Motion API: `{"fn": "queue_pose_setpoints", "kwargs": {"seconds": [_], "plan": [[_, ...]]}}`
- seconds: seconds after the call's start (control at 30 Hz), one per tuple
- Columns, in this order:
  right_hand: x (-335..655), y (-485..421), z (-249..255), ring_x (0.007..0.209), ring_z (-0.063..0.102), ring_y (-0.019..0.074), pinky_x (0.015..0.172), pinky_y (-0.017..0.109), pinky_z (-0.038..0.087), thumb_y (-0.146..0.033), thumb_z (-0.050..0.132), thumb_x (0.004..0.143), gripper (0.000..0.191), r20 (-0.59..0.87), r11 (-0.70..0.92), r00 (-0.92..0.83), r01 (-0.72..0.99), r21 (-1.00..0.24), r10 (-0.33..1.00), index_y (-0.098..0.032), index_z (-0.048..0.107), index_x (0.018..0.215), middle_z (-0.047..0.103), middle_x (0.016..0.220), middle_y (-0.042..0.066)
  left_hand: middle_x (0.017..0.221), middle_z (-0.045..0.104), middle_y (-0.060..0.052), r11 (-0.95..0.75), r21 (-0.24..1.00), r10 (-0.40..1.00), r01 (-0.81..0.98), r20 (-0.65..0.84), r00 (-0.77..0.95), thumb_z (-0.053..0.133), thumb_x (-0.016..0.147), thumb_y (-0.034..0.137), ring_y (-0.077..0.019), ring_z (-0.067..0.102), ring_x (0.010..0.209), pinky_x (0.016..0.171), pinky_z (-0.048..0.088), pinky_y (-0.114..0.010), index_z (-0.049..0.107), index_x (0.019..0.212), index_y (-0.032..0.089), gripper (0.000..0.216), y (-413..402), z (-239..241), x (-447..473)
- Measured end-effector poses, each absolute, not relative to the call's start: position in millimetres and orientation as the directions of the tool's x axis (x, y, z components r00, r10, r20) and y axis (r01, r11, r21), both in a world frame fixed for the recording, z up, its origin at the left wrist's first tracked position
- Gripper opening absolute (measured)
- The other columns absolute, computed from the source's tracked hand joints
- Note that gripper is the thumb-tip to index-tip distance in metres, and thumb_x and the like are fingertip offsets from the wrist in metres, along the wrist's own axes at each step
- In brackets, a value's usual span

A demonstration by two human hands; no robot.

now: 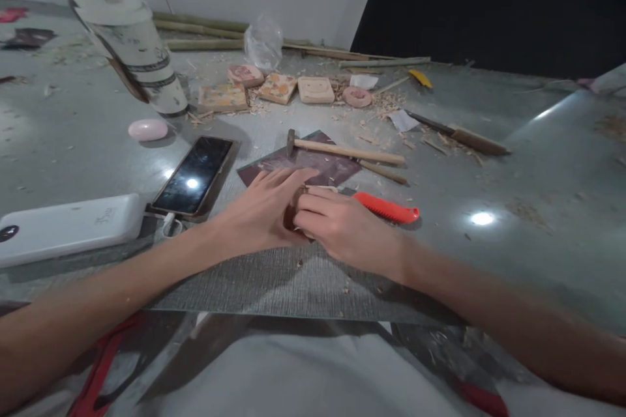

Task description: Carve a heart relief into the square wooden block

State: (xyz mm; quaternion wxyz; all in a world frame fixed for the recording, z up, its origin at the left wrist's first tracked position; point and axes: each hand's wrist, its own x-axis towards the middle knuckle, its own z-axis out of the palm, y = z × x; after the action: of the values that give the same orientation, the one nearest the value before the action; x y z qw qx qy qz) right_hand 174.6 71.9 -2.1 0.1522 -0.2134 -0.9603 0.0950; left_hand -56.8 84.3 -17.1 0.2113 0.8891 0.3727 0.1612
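Observation:
My left hand point(270, 208) curves around a small piece near the table's front edge, thumb and fingers bracing its sides. Against the same spot presses my right hand point(342, 225), its fingers bent and closed. Between them only a dark brown surface and a thin pale edge show; the hands hide the rest. Just beyond lie dark maroon sheets that look like sandpaper point(317, 172). A small hammer point(347, 151) rests on them, with another wooden-handled tool point(384, 172) beside it. To the right of my right hand is an orange-red cutter handle point(386, 208).
On the left are a phone point(193, 176), a white power bank point(71, 228), a pink soap-like oval point(148, 130) and a tall tumbler point(132, 45). Carved blocks point(315, 90) stand in a row behind, among shavings. A knife point(457, 133) lies at right; bamboo strips point(205, 27) line the back.

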Motion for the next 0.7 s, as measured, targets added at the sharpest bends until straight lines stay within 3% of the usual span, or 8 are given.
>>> {"fn": "queue_pose_setpoints", "kwargs": {"seconds": [0.13,0.3,0.5,0.6,0.7], "plan": [[175.8,71.1,1.5,0.099,0.061,0.0236,0.086,0.039,0.057,0.007,0.046,0.096,0.034,0.171,0.893,-0.903,0.334,-0.302,0.395,-0.018,0.069,0.096,0.073,0.101,0.008,0.156,0.063,-0.015,-0.615,0.495,0.743,0.614,0.103,0.661,0.089,0.079,0.040,-0.0419,0.060,0.144,0.113,0.048,-0.056,0.038,0.161,0.028,0.097,84.7,-15.7,-55.6],[171.9,68.4,-1.2,0.099,0.059,0.0256,0.089,0.042,0.055,0.004,0.048,0.101,0.030,0.230,0.871,-0.851,0.408,-0.274,0.471,-0.018,0.068,0.094,0.071,0.104,0.011,0.156,0.063,-0.017,-0.637,0.491,0.724,0.595,0.117,0.679,0.086,0.083,0.041,-0.0399,0.062,0.140,0.112,0.048,-0.056,0.036,0.163,0.025,0.096,85.5,-14.5,-55.2],[172.0,69.7,-0.5,0.100,0.059,0.0249,0.091,0.041,0.055,0.003,0.050,0.101,0.029,0.216,0.886,-0.874,0.373,-0.276,0.435,-0.020,0.067,0.093,0.071,0.103,0.009,0.158,0.062,-0.017,-0.631,0.499,0.723,0.595,0.099,0.684,0.086,0.082,0.038,-0.0418,0.056,0.149,0.114,0.047,-0.056,0.035,0.163,0.026,0.097,87.5,-14.6,-57.5],[172.9,70.3,0.1,0.099,0.059,0.0250,0.091,0.041,0.055,0.003,0.048,0.102,0.032,0.214,0.880,-0.869,0.384,-0.279,0.446,-0.021,0.067,0.094,0.071,0.101,0.009,0.152,0.065,-0.018,-0.616,0.501,0.736,0.608,0.089,0.672,0.087,0.081,0.042,-0.0436,0.060,0.143,0.110,0.049,-0.058,0.038,0.159,0.023,0.093,87.3,-13.8,-57.5],[174.6,71.6,-1.4,0.103,0.060,0.0247,0.093,0.041,0.056,0.005,0.048,0.100,0.032,0.196,0.892,-0.888,0.356,-0.279,0.416,-0.021,0.067,0.097,0.072,0.103,0.007,0.151,0.065,-0.020,-0.613,0.494,0.742,0.617,0.091,0.664,0.084,0.082,0.035,-0.0431,0.061,0.140,0.110,0.048,-0.059,0.038,0.159,0.021,0.090,86.3,-13.1,-56.6]]}}
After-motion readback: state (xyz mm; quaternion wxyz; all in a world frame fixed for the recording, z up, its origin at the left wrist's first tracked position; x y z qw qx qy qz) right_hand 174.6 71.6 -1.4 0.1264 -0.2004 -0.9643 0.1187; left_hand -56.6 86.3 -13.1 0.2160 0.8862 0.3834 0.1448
